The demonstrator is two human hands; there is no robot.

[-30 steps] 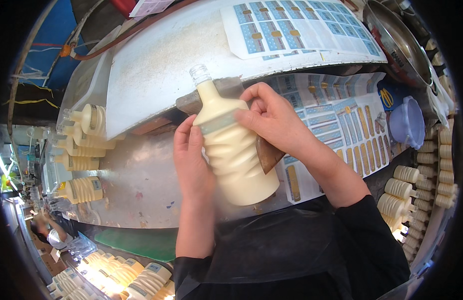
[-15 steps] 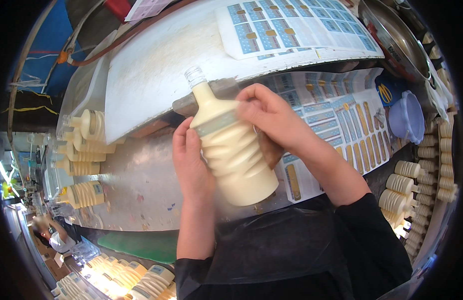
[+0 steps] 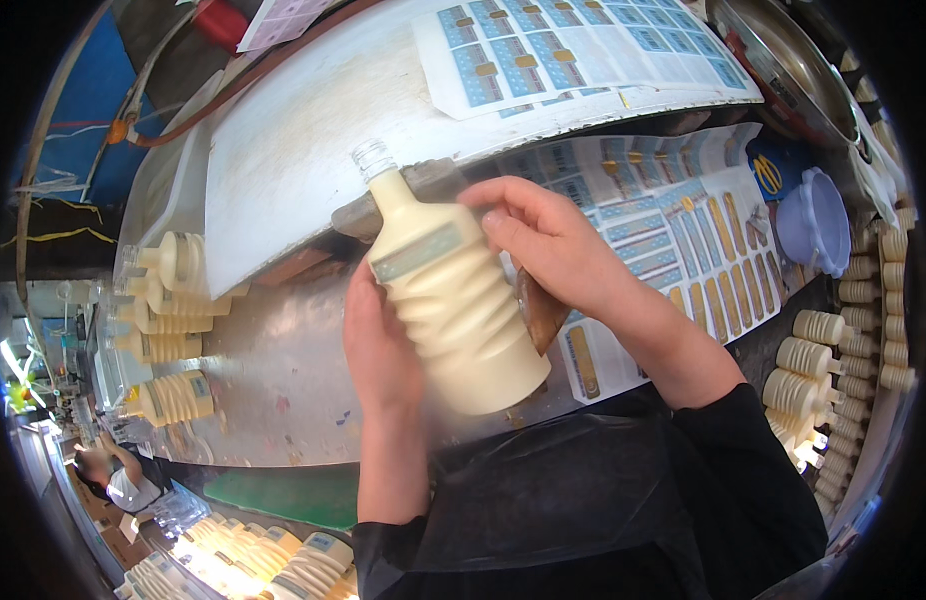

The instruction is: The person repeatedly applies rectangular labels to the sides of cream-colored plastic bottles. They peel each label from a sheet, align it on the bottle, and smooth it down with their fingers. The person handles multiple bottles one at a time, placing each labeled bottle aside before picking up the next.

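Note:
A cream bottle (image 3: 473,320) with wavy ridges and a clear threaded neck leans to the upper left in front of me. Across its shoulder runs a grey-blue label band (image 3: 418,252). My left hand (image 3: 378,335) grips the bottle's left side, its fingers partly hidden behind it. At the right shoulder of the bottle is my right hand (image 3: 548,235), with thumb and bent fingers apart and nothing visible between them; whether the fingertips touch the bottle I cannot tell. Label sheets (image 3: 673,225) in blue and gold lie beyond my right hand.
Several cream bottles (image 3: 173,300) lie at the metal table's left end. More label sheets (image 3: 523,60) rest on the raised white board (image 3: 303,140). A lilac bucket (image 3: 815,225) and metal basin (image 3: 783,60) stand right. Stacked bottles fill the far right; a person (image 3: 123,480) is at far left.
The bottle has turned slightly, bringing more of the label band into view. My right fingers have come away from the band to the bottle's right edge. My left thumb has slipped lower.

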